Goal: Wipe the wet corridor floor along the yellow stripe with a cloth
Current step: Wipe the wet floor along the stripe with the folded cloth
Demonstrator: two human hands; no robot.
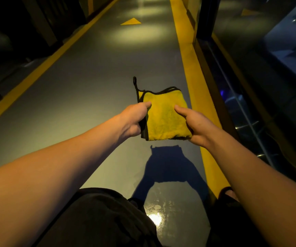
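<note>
Currently: held a folded yellow microfibre cloth with black edging [165, 116] flat in mid-air, above the grey corridor floor [83, 90], not touching it. Cloth shadow cast on floor below and nearer the body. Black hanging loop [135, 84] sticking up from cloth's far left corner.

Left hand [134, 120] gripped the cloth's left edge: thumb laid across the top, fingers curled underneath, out of sight. Right hand [195, 123] pinched the near right corner: thumb stretched on top, fingers hidden below. Both grips closed on the cloth, neither spread.

Cloth sat just left of the wide yellow painted floor stripe [190, 68], which ran along the right side of the corridor beside a dark glass-fronted wall [261, 82]. Second, narrower yellow stripe [42, 66] along the left side. Yellow painted triangle marking [130, 21] further down the floor.

Wet glossy patch with bright light glare [155, 218] on floor close in, between dark-clothed knees [99, 216]. Sandalled foot [228, 193] partly visible at right, by the stripe's edge.
</note>
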